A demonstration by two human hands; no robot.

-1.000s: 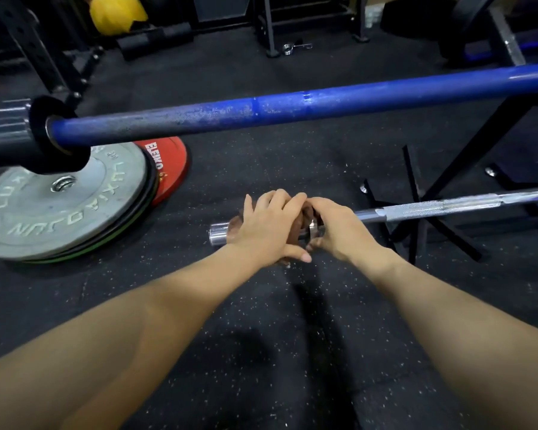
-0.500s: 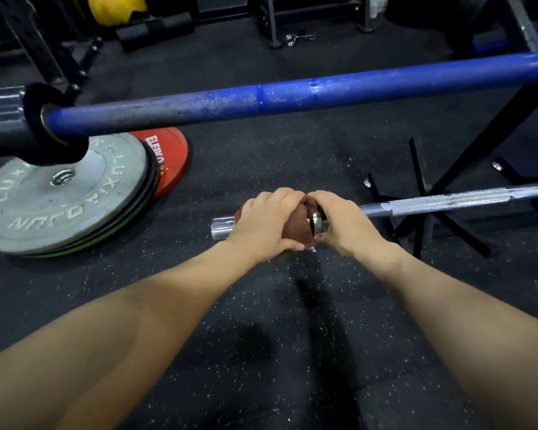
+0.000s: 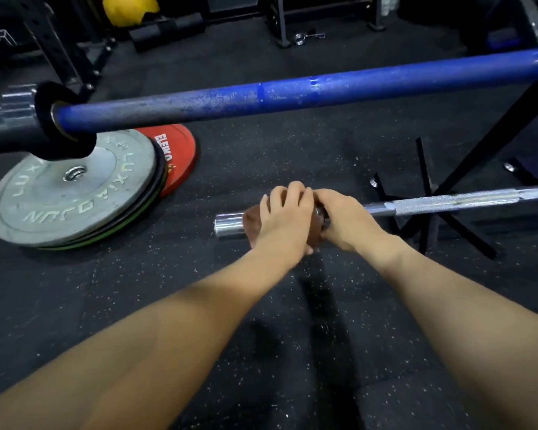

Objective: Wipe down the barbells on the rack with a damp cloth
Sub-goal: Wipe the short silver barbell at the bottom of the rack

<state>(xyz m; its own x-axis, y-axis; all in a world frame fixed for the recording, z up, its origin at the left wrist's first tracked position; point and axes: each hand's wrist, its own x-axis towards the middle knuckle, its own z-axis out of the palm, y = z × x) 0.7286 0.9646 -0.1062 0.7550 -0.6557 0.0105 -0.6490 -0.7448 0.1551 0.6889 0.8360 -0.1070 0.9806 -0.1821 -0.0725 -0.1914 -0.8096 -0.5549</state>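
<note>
At the left edge of the black speckled rubber floor (image 3: 261,352) lies a stack of weight plates: a grey round plate with raised lettering (image 3: 72,189) on top, darker plates with a green rim beneath it, and a red plate printed with white letters (image 3: 180,156) poking out on its right side. Above the stack, nearer the camera, hangs the dark sleeve and collar (image 3: 59,119) of a long blue-painted barbell with worn, chalky patches (image 3: 292,91), which runs across the whole view to the right edge. Below it a thinner chrome steel barbell with a knurled section (image 3: 448,202) lies level, its shiny bare end (image 3: 229,225) pointing left and its shaft leaving the picture at the right edge. Just right of that end the left hand (image 3: 284,221) wraps a brown cloth (image 3: 253,223) around the chrome sleeve, fingers curled over the top. Touching it, the right hand (image 3: 348,221) grips the same bar at the collar, its fingers closed round the metal. Behind and below the shaft stand the black crossed steel legs of a rack (image 3: 429,212). Along the far edge of the floor sit a yellow ball (image 3: 128,9) and a chrome spring collar (image 3: 305,36).
</note>
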